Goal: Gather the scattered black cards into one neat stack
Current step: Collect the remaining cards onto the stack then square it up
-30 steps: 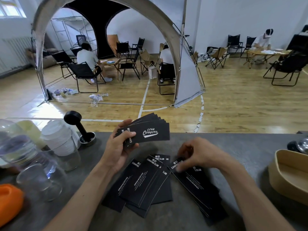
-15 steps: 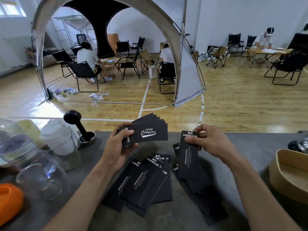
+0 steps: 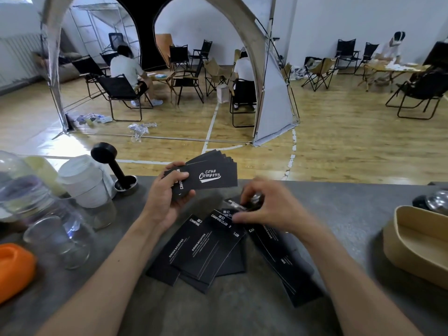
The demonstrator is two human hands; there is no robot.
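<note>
Left hand: the left hand [image 3: 167, 197] is holding up a fanned bunch of black cards [image 3: 208, 174] over the far edge of the bench [image 3: 242, 311]. The thumb is lying across the top card and the other fingers are curling round behind.
Right hand: the right hand [image 3: 269, 209] is reaching down, palm down, near the middle of the bench. Its fingers are bending and pinching one black card [image 3: 238, 205] at its near end.
Loose cards: two overlapping piles of black cards are lying flat on the bench. The left pile [image 3: 206, 248] is sitting between the two arms. The right pile [image 3: 286, 260] is lying partly under the right wrist.
Hard to see: the right hand is blurry, so the pinched card is hard to make out. The right arm is hiding part of the right pile.
Left side of bench: a clear glass jar [image 3: 58, 238], a cup with a white lid [image 3: 84, 183] and a black tamper [image 3: 114, 166] are standing there. An orange thing [image 3: 14, 270] is being cut off by the left edge.
Right side of bench: a tan tray [image 3: 417, 243] is sitting near the right edge, well apart from the cards.
</note>
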